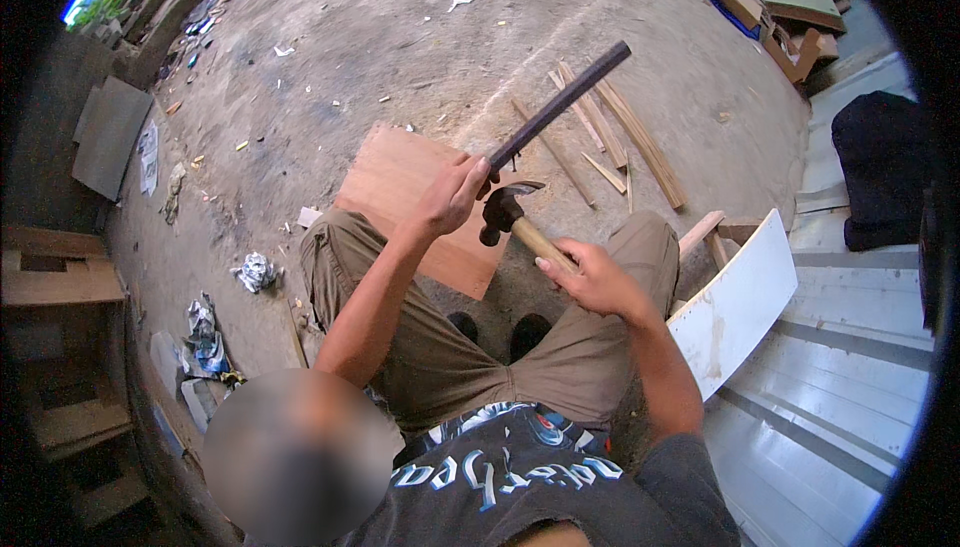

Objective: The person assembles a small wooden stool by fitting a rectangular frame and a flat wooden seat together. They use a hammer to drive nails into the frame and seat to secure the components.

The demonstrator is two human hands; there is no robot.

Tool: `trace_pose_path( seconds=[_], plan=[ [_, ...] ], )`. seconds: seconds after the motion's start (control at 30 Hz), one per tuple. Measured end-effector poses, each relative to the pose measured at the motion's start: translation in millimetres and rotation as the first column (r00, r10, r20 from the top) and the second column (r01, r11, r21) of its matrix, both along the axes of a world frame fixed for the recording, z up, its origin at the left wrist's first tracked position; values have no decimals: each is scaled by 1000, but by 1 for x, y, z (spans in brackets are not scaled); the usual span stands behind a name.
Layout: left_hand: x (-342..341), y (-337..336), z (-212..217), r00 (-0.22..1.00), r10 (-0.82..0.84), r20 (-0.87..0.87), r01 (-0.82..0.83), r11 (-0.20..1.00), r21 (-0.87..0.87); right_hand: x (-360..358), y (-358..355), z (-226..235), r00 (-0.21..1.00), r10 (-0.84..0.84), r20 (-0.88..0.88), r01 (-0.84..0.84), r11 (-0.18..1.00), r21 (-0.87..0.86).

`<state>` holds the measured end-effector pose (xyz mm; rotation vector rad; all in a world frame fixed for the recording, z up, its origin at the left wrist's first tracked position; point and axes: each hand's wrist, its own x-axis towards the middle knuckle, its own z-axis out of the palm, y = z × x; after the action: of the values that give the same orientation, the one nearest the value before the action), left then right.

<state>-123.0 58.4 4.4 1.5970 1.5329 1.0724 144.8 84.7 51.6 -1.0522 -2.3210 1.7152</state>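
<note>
My left hand grips the near end of a long dark wooden strip that points up and away to the right. My right hand holds a claw hammer by its pale wooden handle. The dark metal head sits right beside my left hand, at the strip's held end. Both hands are raised above my knees, and I am seated in khaki trousers. A brown plywood sheet lies on the ground under my left hand.
Several loose wooden slats lie on the dirt floor beyond my hands. A white board leans by my right knee beside white steps. More boards are stacked at the top right. Crumpled paper litters the left, near wooden shelving.
</note>
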Motion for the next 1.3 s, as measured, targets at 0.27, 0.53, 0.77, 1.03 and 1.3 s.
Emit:
trace_pose_path(
  seconds=[0.27, 0.53, 0.77, 1.03, 1.3],
  plan=[
    [9, -2, 4, 982, -92, -162, 97, 995, 19, 3, 12, 19, 995, 60, 78, -49, 990, -130],
    [10, 1, -2, 944, -116, -310, 161, 979, 122, 3, 17, 13, 993, 101, 55, -90, 980, -177],
    [15, -4, -6, 973, -89, -215, 112, 989, 95, 9, 21, 18, 996, 37, 76, -22, 981, -191],
    [16, 5, -25, 975, 54, -215, 6, 963, 270, 13, 23, 29, 997, 51, 66, -49, 998, -28],
    [3, 65, 82, 990, 39, 133, -78, 951, 301, 17, 24, 33, 981, 179, 77, -193, 940, 280]
  ],
)
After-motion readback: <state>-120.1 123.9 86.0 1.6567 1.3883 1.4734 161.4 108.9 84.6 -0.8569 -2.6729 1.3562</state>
